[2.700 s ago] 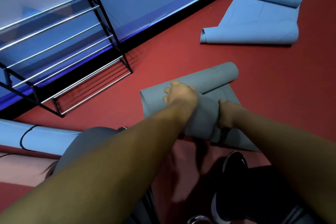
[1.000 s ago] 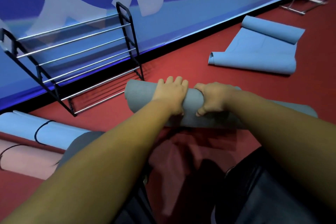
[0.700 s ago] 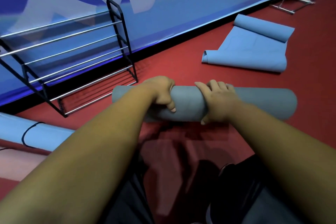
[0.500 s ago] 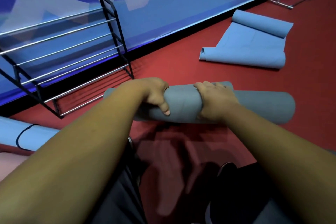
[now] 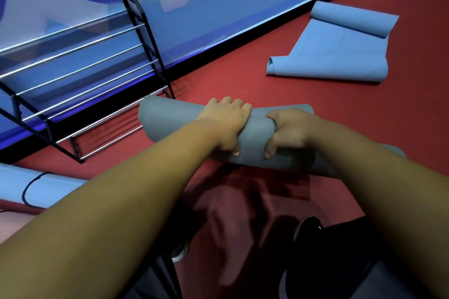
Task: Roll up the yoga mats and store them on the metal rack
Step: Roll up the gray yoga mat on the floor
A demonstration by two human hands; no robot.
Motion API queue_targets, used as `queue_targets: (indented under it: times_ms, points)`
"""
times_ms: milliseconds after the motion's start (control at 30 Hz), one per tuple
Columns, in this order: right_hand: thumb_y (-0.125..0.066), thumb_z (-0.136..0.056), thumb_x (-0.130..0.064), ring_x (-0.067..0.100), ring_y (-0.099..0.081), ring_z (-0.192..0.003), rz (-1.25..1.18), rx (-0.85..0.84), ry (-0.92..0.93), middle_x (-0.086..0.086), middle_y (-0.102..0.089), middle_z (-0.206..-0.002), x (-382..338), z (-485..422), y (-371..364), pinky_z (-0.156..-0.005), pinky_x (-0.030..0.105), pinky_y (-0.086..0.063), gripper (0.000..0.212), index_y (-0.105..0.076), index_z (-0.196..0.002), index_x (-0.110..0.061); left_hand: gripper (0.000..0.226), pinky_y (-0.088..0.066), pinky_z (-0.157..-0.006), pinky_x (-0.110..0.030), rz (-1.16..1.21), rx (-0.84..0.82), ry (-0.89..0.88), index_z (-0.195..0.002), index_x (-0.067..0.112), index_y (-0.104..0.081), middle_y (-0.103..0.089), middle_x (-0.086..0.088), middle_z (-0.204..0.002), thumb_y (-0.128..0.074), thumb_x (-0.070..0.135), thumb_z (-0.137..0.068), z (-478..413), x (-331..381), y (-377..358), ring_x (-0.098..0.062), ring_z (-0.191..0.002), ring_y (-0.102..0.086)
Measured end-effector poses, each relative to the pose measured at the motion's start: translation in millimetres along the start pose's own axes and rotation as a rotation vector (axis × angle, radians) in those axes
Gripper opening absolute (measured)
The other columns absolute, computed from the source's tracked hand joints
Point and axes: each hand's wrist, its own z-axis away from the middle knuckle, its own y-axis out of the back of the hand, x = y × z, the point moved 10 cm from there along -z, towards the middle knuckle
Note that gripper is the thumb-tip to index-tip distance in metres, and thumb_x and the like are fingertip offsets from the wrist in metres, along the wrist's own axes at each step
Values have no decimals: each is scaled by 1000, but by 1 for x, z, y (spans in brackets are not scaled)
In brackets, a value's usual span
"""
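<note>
**Grey mat gripped in both hands by the rack**

The red floor (image 5: 243,85) runs along a blue banner wall, where the metal rack (image 5: 80,73) stands with bare shelves. A light blue mat (image 5: 335,56) lies half unrolled far right. A blue rolled mat (image 5: 36,187) bound with black cord lies at left. The grey rolled mat (image 5: 175,119) stretches crosswise, its left end near the rack's foot. The left hand (image 5: 226,124) and right hand (image 5: 289,131) curl round its middle, close together.
</note>
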Motion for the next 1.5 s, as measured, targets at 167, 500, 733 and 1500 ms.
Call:
queue_targets:
  times_ms: [167, 500, 733, 1500]
  points:
    - [-91, -63, -63, 33, -42, -145, 158, 40, 80, 7, -37, -161, -7, 3, -6, -118, 46, -41, 135, -15, -170, -31, 73, -51, -81, -38, 194, -109, 23, -111, 32, -57, -66, 8, -110, -91, 65, -56, -3, -18, -7, -25, -102, -64]
    - [-89, -63, -53, 28, -50, -139, 253, 128, 129, -4, -48, -155, -16, 7, -13, -109, 52, -49, 113, -35, -159, -27, 72, -57, -89, -43, 260, -279, 26, -118, 31, -56, -66, 9, -107, -85, 70, -65, 6, -13, -22, -23, -99, -65]
    - [-98, -60, -47, 27, -52, -144, 86, 53, 84, 4, -50, -162, -6, -2, -5, -113, 43, -49, 125, -36, -165, -19, 114, -45, -99, -45, -105, -74, 7, -140, 14, -42, -43, -6, -135, -92, 73, -55, 8, 11, -14, -28, -125, -45]
    - [-99, -60, -52, 30, -59, -124, 145, 54, 119, 4, -59, -141, -6, -13, -20, -104, 46, -52, 101, -48, -141, -20, 83, -56, -97, -47, 290, -311, 105, -129, 26, -53, -61, -2, -125, -86, 58, -61, 4, -25, -45, -28, -111, -59]
